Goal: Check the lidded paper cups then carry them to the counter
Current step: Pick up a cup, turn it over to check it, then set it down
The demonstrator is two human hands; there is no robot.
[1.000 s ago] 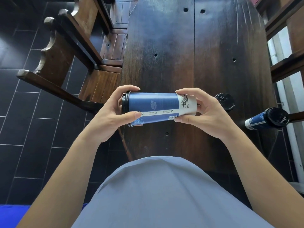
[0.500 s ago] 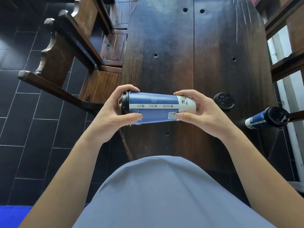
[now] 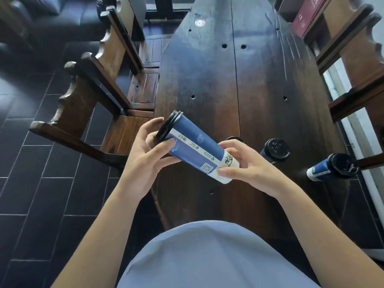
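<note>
A blue and white paper cup with a black lid is held tilted above the dark wooden table, lid end up and to the left. My left hand grips it near the lid. My right hand holds its white base end. Two more lidded blue cups stand on the table to the right: one just beyond my right hand, another near the table's right edge. A third black lid peeks out behind the held cup.
Wooden chairs stand along the table's left side over a dark tiled floor. More wooden chair frames line the right side. A dark red box sits at the far right.
The held cup has tipped from lying level to slanting, its lid end raised to the left and its base lowered to the right. The camera view has lifted, showing more of the table.
</note>
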